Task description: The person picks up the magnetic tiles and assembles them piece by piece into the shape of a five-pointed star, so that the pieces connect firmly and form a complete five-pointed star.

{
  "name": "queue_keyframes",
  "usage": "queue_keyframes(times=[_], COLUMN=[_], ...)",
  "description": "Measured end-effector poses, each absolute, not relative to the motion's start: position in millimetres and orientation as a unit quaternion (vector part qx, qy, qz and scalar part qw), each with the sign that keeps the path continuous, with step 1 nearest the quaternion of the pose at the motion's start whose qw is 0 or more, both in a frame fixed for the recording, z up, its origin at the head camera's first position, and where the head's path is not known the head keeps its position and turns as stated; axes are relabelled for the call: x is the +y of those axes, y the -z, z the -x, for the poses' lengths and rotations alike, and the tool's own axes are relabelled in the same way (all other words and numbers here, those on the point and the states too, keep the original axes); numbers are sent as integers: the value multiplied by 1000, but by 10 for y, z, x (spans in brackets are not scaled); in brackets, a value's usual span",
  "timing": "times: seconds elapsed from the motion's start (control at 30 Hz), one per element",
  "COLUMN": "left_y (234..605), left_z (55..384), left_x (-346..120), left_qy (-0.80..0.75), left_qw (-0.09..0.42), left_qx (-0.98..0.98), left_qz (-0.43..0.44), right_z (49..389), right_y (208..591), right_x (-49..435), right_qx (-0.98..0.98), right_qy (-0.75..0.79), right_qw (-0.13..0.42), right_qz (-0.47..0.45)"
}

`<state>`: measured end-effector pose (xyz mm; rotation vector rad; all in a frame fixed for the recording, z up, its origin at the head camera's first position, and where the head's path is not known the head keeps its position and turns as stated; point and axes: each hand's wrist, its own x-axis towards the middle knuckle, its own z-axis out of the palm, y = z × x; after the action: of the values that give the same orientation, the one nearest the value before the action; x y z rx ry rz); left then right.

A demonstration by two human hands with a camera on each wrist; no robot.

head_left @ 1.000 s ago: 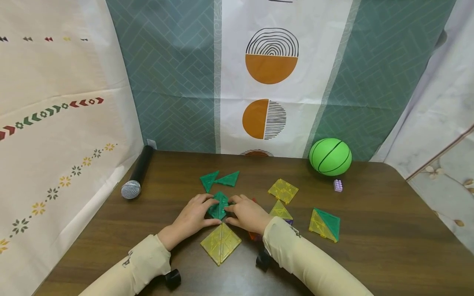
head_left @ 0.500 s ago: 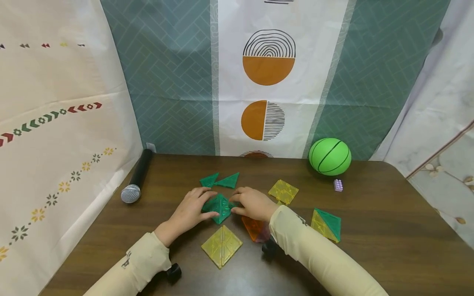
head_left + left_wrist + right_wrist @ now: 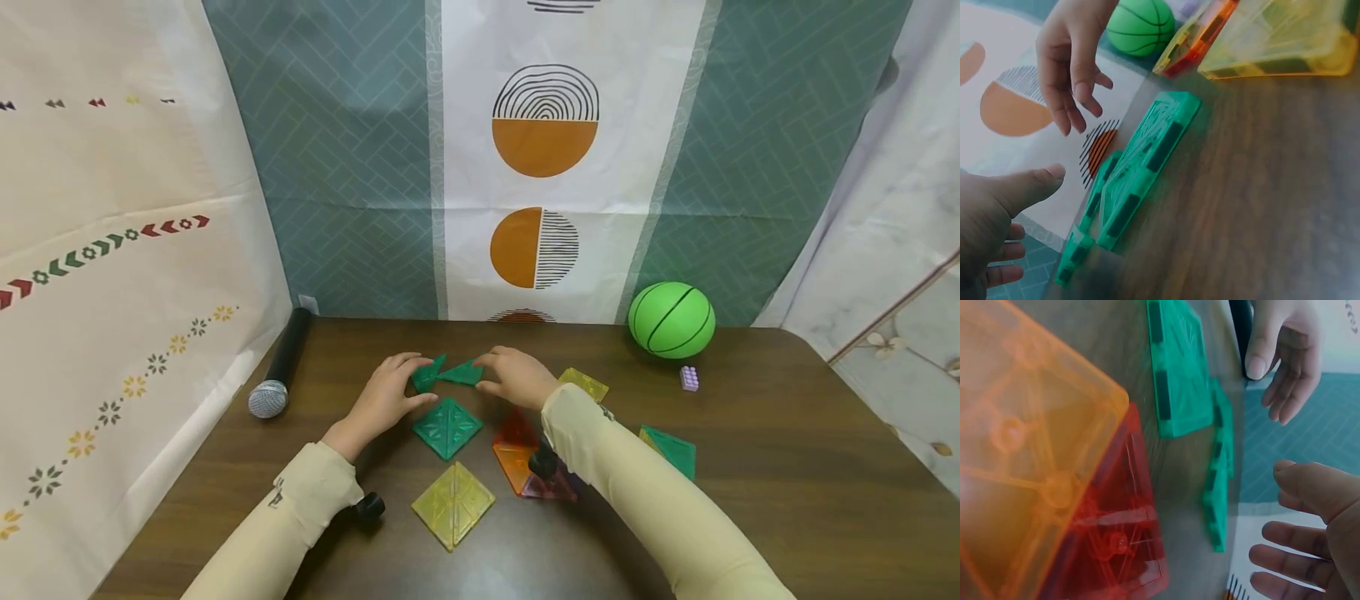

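Observation:
My left hand (image 3: 386, 396) hovers with spread fingers by the left loose green triangle tile (image 3: 427, 377), its fingertips overlapping the tile's edge in the head view. My right hand (image 3: 517, 379) is at the outer end of the other loose green triangle tile (image 3: 461, 373), thumb and fingers apart. Both wrist views show air between the fingers and the tiles. Just in front, two green triangles lie edge to edge as a flat diamond (image 3: 433, 429). Nearer still is a yellow diamond (image 3: 437, 504) of two triangles.
Red (image 3: 516, 428) and orange (image 3: 513, 461) tiles lie under the right forearm, partly hidden. Farther right are a yellow tile (image 3: 587, 384), a green triangle tile (image 3: 675, 452), a small purple block (image 3: 689, 378) and a green ball (image 3: 672, 320). A microphone (image 3: 279, 367) lies at left.
Both hands have let go of the green diamond and moved away from me to the loose green triangles. The diamond now lies uncovered; the left loose triangle looks slightly turned.

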<state>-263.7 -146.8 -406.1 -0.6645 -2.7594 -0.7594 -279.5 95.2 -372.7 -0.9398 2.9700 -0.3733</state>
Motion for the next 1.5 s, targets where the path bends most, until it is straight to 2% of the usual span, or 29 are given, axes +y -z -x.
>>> queue_keyframes(times=[0.2, 0.5, 1.07, 1.27, 1.5], left_y=[4099, 4193, 4278, 4250, 4221], left_z=[2727, 2835, 2858, 2873, 2891], left_x=[-1438, -1491, -1514, -1565, -1602], left_qy=[295, 305, 239, 218, 207], left_qw=[50, 35, 58, 48, 32], left_qx=[-933, -933, -946, -947, -945], left_qz=[200, 186, 211, 229, 251], right_z=[2969, 3078, 3180, 3167, 3166], right_y=[3792, 3879, 3982, 3968, 3973], right_x=[893, 808, 741, 797, 903], right_qx=[956, 964, 971, 967, 957], right_qy=[102, 90, 46, 54, 62], right_qw=[10, 18, 22, 30, 13], right_qz=[276, 250, 233, 249, 283])
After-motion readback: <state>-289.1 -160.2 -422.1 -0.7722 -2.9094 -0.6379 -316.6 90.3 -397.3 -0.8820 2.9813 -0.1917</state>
